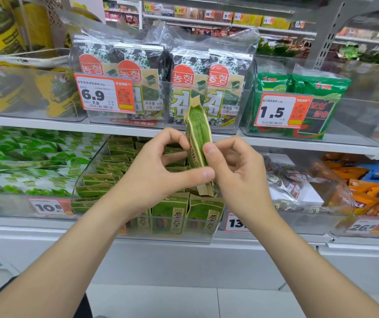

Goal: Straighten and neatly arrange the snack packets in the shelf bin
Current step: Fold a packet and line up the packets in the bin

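Reference landmark: the clear shelf bin (161, 237) at the centre of the lower shelf.

Left of the bin lie green-and-white packets (23, 157) in the neighbouring compartment.

Inside the bin, green-and-tan snack packets (170, 216) stand upright along the front wall. The rows behind them (115, 157) lean and overlap unevenly.

Above the bin's middle, the left hand (158, 177) pinches the lower part of one held packet (199, 138), thumb laid across its front. The packet is clear of the bin, upright with a slight tilt, and seen nearly edge-on.

Just right of that, the right hand (236, 177) pinches the same packet at mid-height, thumb on the near edge and fingers curled behind.

Right of the bin sit dark snack bags (294, 180) and orange packets (356, 180).

Handling, as judged: the packet appears light and thin, with a soft film body that creases easily and stiffer sealed edges. Grip at the side seams or the bottom fold, not the flat face. Use light pressure, since the contents may be brittle.
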`<action>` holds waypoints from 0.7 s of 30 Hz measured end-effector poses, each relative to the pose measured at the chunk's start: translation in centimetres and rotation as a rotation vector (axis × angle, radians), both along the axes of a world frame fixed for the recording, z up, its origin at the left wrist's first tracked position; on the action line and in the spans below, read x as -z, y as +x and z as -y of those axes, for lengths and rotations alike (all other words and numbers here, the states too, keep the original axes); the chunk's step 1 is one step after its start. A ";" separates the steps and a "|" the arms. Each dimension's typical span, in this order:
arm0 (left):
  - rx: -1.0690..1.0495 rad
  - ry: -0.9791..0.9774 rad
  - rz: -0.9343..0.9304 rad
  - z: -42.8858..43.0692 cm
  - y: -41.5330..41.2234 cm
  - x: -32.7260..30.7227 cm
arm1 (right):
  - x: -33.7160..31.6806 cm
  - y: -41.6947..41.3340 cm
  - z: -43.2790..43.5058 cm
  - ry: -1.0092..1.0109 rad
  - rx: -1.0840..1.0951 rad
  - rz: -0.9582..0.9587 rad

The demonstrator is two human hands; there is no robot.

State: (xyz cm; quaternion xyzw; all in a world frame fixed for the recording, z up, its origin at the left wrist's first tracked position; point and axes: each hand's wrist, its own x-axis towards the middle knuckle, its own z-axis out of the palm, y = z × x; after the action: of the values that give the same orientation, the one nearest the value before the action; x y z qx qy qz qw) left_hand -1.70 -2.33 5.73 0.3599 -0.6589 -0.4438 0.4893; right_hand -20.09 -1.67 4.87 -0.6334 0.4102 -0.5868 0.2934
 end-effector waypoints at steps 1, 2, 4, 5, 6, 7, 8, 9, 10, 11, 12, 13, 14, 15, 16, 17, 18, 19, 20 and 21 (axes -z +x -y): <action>0.008 0.015 0.018 -0.1 0.0 0.0 | 0.0 0.0 0.0 -0.001 0.037 -0.009; 0.011 0.027 0.018 -0.3 0.0 0.0 | 0.1 0.0 -0.1 0.005 0.070 -0.022; 0.004 0.035 0.015 -0.4 -0.1 0.1 | 0.0 0.1 -0.2 0.015 0.100 -0.033; 0.000 0.036 0.016 -0.4 -0.2 0.1 | -0.1 0.1 -0.2 0.021 0.089 -0.027; 0.000 0.038 0.012 -0.4 -0.2 0.0 | -0.1 0.2 -0.2 0.025 0.067 -0.019; -0.001 0.039 0.006 -0.4 -0.1 0.0 | -0.1 0.1 -0.1 0.028 0.037 -0.013; -0.001 0.044 0.002 -0.3 0.0 -0.1 | 0.0 -0.1 0.0 0.028 0.000 -0.012; -0.001 0.051 -0.001 -0.3 0.1 -0.1 | 0.2 -0.4 0.2 0.023 -0.044 -0.022; -0.001 0.062 -0.005 -0.2 0.2 -0.1 | 0.5 -0.7 0.3 0.021 -0.093 -0.038; -0.004 0.075 -0.005 -0.2 0.3 -0.1 | 0.7 -1.0 0.4 0.025 -0.143 -0.053; -0.008 0.088 -0.003 -0.2 0.4 -0.1 | 0.9 -1.2 0.4 0.028 -0.184 -0.063; -0.011 0.099 0.003 -0.1 0.4 -0.1 | 1.1 -1.4 0.5 0.023 -0.210 -0.073; -0.014 0.107 0.011 0.0 0.5 -0.1 | 1.2 -1.5 0.5 0.011 -0.220 -0.084; -0.015 0.111 0.018 0.0 0.6 -0.1 | 1.3 -1.6 0.6 -0.004 -0.222 -0.097; -0.014 0.115 0.020 0.1 0.6 -0.2 | 1.3 -1.6 0.7 -0.016 -0.215 -0.107; -0.012 0.119 0.016 0.1 0.7 -0.2 | 1.3 -1.5 0.7 -0.020 -0.203 -0.114; -0.007 0.122 0.008 0.2 0.9 -0.2 | 1.2 -1.5 0.9 -0.014 -0.190 -0.117; 0.000 0.123 0.002 0.2 1.0 -0.3 | 1.2 -1.5 1.0 -0.004 -0.182 -0.119; 0.007 0.124 -0.002 0.2 1.2 -0.3 | 1.2 -1.5 1.1 0.005 -0.182 -0.120; 0.013 0.124 -0.004 0.2 1.3 -0.3 | 1.2 -1.5 1.2 0.013 -0.186 -0.127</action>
State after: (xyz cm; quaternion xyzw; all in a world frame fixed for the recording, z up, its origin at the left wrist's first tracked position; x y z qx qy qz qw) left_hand -0.44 -2.53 6.03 0.3842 -0.6316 -0.4875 0.4646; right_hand -21.63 -2.88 3.68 -0.7026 0.3715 -0.5131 0.3241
